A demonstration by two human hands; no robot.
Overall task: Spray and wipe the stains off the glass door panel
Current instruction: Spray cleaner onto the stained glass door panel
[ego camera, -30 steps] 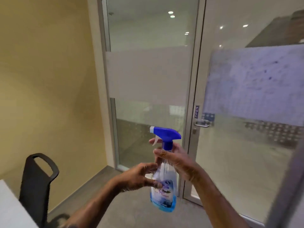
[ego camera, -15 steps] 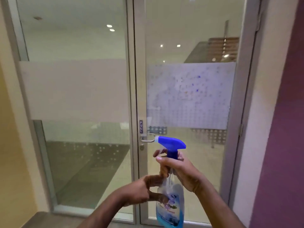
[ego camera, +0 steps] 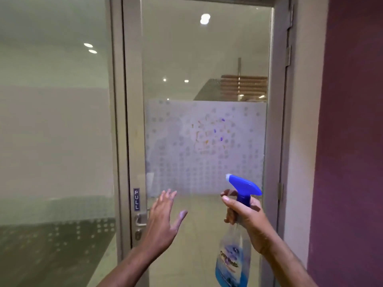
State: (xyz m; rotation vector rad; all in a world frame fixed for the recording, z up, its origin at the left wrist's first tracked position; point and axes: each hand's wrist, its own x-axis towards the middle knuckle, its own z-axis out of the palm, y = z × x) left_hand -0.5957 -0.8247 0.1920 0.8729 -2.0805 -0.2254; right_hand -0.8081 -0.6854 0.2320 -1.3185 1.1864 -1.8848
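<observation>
A: Our hands first. What is the right hand (ego camera: pixel 247 222) doing, lower right of centre?

B: It is wrapped around the neck of the spray bottle (ego camera: pixel 233 257), fingers curled under the blue trigger head (ego camera: pixel 244 186). We hold the bottle upright, its white nozzle tip aimed up and to the left, toward the glass.

A: And the left hand (ego camera: pixel 163 222)?

B: Spread wide, fingers fanned and pointing up, palm turned toward the bottle. It grips nothing. It sits low in the frame, left of the bottle and well apart from it, just right of the door handle (ego camera: pixel 141 219). We cannot tell whether it touches the glass.

A: Where is the glass door panel (ego camera: pixel 207 69)?

B: Straight ahead, filling the centre of the frame inside a pale metal frame (ego camera: pixel 132 121). Across its middle runs a frosted band with a dotted pattern (ego camera: pixel 205 162).

A: The stains?

B: Orange and purple flecks (ego camera: pixel 211 132) are scattered on the upper part of that band, right of centre, above the nozzle.

A: Anything else we can read?

B: A small vertical sign saying PULL (ego camera: pixel 136 199) on the frame, above the handle. A purple wall (ego camera: pixel 352 141) fills the right edge, and another glass pane (ego camera: pixel 56 121) the left.
</observation>
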